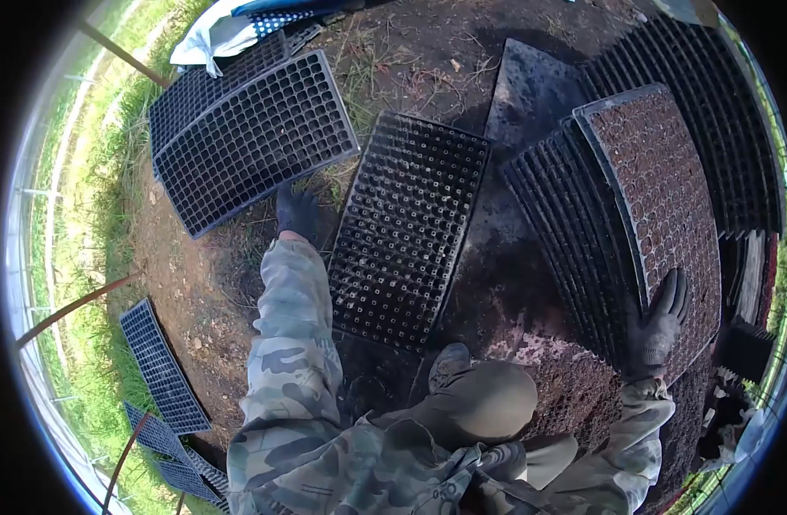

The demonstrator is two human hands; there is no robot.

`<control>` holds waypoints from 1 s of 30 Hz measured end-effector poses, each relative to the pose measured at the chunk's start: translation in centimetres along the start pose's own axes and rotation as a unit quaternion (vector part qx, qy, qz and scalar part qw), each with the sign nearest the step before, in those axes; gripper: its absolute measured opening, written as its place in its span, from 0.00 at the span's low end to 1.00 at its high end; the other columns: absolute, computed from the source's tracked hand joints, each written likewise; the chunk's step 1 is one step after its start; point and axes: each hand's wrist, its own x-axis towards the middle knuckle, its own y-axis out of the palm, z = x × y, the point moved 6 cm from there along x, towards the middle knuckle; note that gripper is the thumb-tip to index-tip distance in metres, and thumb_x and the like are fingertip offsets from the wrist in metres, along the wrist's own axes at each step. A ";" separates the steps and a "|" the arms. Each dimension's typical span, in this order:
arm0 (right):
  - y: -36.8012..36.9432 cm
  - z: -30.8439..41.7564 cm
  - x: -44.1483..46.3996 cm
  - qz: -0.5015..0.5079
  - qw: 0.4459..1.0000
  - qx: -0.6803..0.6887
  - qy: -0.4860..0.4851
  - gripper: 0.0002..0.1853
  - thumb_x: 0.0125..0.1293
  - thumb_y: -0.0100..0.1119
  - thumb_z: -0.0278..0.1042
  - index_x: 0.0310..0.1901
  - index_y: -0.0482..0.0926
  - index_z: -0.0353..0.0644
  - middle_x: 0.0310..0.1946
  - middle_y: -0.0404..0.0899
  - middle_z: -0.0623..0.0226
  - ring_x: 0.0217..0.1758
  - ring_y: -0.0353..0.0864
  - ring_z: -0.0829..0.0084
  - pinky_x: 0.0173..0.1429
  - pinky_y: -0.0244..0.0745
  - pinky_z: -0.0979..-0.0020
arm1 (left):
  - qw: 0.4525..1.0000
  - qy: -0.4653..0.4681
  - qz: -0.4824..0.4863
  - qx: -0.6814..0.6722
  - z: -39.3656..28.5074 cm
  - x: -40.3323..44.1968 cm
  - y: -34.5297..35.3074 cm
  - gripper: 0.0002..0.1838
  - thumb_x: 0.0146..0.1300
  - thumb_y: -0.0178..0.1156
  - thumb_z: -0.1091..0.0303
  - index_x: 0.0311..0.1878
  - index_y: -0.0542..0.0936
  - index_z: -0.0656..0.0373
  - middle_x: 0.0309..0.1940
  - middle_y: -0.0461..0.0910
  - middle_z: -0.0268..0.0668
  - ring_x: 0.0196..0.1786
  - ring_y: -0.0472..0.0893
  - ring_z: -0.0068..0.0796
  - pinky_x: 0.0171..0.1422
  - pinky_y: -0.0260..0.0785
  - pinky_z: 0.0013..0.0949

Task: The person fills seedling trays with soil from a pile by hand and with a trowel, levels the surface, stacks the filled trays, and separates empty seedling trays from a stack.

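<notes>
My left hand, in a dark glove, is at the lower edge of a black seedling tray with bare cells, which lies over another tray at the upper left. Its fingers blend into the tray's shadow, so I cannot make out their grip. My right hand, in a grey glove, lies with fingers stretched out on the near part of a soil-filled seedling tray. That filled tray rests on a fanned stack of black trays. Between my arms, an upside-down black tray is on the ground.
Another dark tray stack stands at the upper right. Loose dark soil is heaped by my knee. More trays lie at the lower left, near grass and metal poles. A white and blue sack lies at the top.
</notes>
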 end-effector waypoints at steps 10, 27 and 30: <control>0.7 0.1 0.9 -0.005 1.000 0.004 -0.023 0.48 0.52 0.68 0.44 0.71 0.53 0.35 0.68 0.58 0.46 0.72 0.55 0.46 0.73 0.50 0.48 | 0.833 -0.245 -0.216 -0.446 -5.5 1.1 2.8 0.33 0.66 0.49 0.41 0.71 0.61 0.44 0.70 0.61 0.40 0.72 0.59 0.39 0.69 0.59 0.45; 1.1 -0.6 0.5 -0.011 1.000 -0.027 0.009 0.49 0.52 0.68 0.52 0.71 0.54 0.39 0.69 0.57 0.50 0.73 0.56 0.51 0.74 0.49 0.50 | 0.947 -0.130 0.126 0.266 -15.8 -7.4 13.5 0.26 0.68 0.53 0.51 0.63 0.71 0.56 0.55 0.75 0.49 0.58 0.73 0.39 0.63 0.63 0.43; 0.7 -1.0 0.3 0.008 0.998 -0.043 0.037 0.49 0.53 0.67 0.56 0.70 0.54 0.40 0.70 0.57 0.53 0.74 0.54 0.53 0.75 0.47 0.51 | 0.955 -0.249 0.124 0.105 -16.9 -7.8 15.2 0.27 0.63 0.60 0.50 0.54 0.78 0.64 0.49 0.79 0.45 0.52 0.76 0.38 0.58 0.65 0.35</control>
